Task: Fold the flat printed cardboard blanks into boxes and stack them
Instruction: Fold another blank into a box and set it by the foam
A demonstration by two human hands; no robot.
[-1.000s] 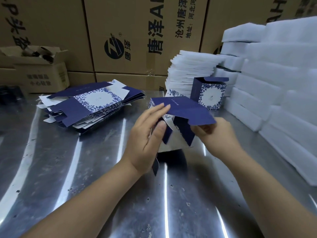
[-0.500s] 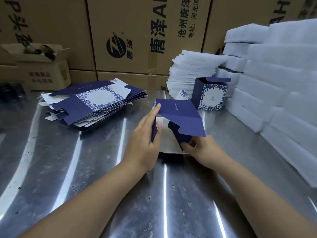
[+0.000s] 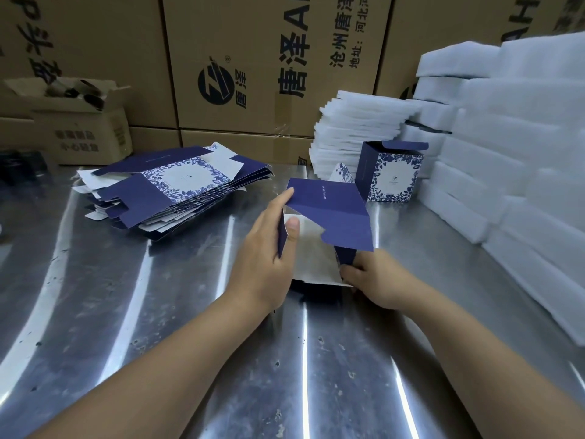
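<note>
Head view: half-folded blank [image 3: 332, 210] on the desk [image 3: 152, 312], just in front of the finished box [image 3: 392, 172].
Left hand [image 3: 269, 255]: pinches its left panel.
Right hand [image 3: 376, 280]: grips its lower flap.

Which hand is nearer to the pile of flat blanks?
Left. The left hand pinches the left wall of the half-folded box, to the right of the pile of flat blanks; the right hand holds that box's opposite side, farther from the pile.
</note>
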